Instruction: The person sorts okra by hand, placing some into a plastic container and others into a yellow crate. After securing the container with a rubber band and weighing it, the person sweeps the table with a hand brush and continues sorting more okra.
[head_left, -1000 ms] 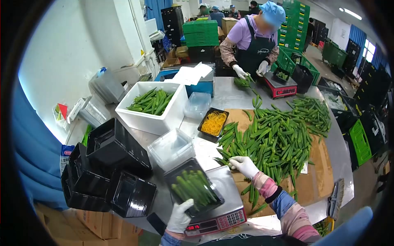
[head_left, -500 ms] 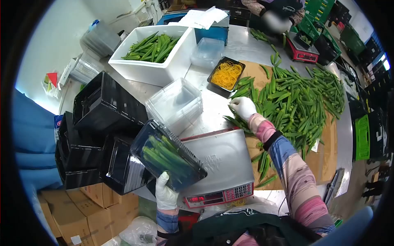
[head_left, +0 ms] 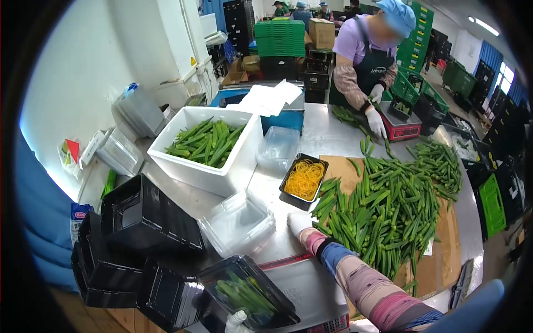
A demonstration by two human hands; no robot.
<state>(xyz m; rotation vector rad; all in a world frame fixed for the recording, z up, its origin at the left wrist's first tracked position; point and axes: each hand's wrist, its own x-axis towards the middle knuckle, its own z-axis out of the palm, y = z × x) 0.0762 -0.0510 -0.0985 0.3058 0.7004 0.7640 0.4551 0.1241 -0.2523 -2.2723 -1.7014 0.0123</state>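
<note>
My left hand (head_left: 237, 323), in a white glove, grips the near edge of a black plastic tray of okra (head_left: 247, 297) with a clear lid. The tray is tilted above the silver scale (head_left: 311, 286), and the frame's lower edge cuts off part of the hand. My right hand (head_left: 300, 223), also gloved, is low over the metal table at the left edge of the okra pile (head_left: 388, 211). Its fingers are too indistinct to show whether they hold anything. Just beyond it stands a black tray of yellow rubber bands (head_left: 304, 178).
Clear plastic lids (head_left: 239, 225) are stacked left of my right hand. Black empty trays (head_left: 150, 216) crowd the left side. A white foam box (head_left: 208, 177) holds more okra. Across the table, a co-worker (head_left: 366, 61) in an apron handles okra beside a red scale (head_left: 402, 130).
The view has tilted up, bringing the co-worker and room into sight. My right hand has moved left from the okra toward the clear lids. My left hand still holds the tray.
</note>
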